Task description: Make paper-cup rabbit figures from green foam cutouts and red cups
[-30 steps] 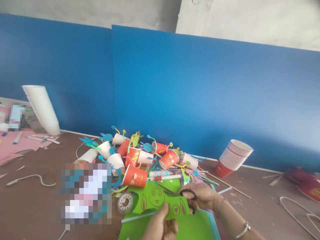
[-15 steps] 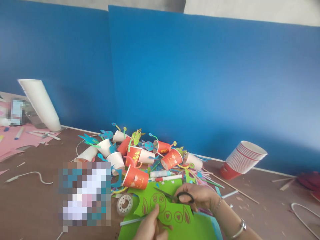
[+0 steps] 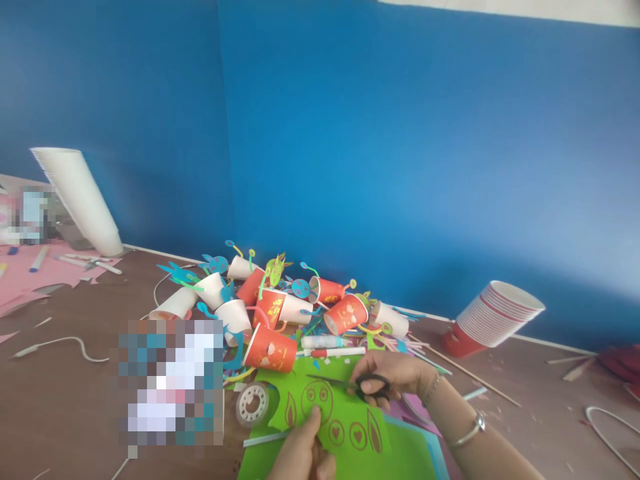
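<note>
right fingers [image 3: 364, 365] through scissors [image 3: 354, 385], green paper [image 3: 345, 417] beneath left thumb [image 3: 311, 424]

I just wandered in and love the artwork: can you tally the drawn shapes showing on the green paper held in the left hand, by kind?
Round face: 1, partly covered by the left hand
Separate heart circles: 2
Pointed ear shapes: 2
Total showing on the green paper: 5

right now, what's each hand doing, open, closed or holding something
Left hand: closed, pinching the green paper with the drawings.
Right hand: closed, holding the black-handled scissors by the handles.
</note>
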{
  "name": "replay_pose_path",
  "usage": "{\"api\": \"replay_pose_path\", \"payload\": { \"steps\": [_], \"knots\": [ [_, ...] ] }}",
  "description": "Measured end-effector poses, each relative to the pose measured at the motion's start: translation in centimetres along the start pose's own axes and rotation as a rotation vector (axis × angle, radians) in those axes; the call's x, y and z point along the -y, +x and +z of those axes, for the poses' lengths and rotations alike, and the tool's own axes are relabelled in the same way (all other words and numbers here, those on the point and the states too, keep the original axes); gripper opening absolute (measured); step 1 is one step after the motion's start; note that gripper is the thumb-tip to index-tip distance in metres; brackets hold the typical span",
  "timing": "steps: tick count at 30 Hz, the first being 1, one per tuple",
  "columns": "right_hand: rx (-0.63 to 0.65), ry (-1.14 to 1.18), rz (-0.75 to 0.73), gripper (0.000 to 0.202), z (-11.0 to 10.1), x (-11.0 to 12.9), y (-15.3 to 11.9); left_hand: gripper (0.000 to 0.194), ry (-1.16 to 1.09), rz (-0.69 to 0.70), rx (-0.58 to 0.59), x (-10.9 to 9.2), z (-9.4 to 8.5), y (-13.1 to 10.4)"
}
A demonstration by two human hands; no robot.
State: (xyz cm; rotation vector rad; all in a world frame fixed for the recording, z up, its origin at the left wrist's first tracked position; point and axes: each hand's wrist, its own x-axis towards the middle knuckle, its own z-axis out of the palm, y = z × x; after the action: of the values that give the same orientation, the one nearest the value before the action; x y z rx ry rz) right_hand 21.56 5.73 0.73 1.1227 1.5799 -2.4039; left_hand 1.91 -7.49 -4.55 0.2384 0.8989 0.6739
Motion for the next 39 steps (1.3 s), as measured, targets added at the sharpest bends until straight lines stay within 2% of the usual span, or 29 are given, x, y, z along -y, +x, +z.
{"api": "replay_pose_path", "payload": {
  "steps": [3,6,10,16,23,31,37,39],
  "knots": [
    [0.086,-0.007,0.020,0.037,-0.6,1.1,0.3,0.065,0.055,-0.015,-0.008,-0.1,0.1,-0.3],
    [0.123,0.001,0.036,0.041,-1.0,1.6,0.8,0.073,0.130,0.040,0.003,0.2,-0.3,0.1],
    [0.157,0.009,0.032,0.042,-1.0,1.9,1.6,0.074,0.183,0.092,0.023,0.8,-1.0,0.8],
    [0.185,0.020,0.018,0.042,-1.4,1.6,2.2,0.077,0.236,0.108,0.042,0.9,-1.2,0.9],
    [0.213,0.002,0.032,0.046,-2.4,1.8,2.9,0.073,0.187,0.153,0.102,1.0,-1.2,0.7],
    [0.257,-0.056,0.065,0.043,-2.6,3.3,3.5,0.071,0.163,0.096,0.055,0.5,-0.6,0.4],
    [0.276,-0.058,0.039,0.045,-2.8,2.8,3.9,0.063,0.054,0.119,0.035,1.0,-0.6,0.9],
    [0.271,-0.062,0.034,0.044,-2.9,2.7,4.0,0.063,0.019,0.139,0.077,0.8,-0.9,0.6]
  ]
}}
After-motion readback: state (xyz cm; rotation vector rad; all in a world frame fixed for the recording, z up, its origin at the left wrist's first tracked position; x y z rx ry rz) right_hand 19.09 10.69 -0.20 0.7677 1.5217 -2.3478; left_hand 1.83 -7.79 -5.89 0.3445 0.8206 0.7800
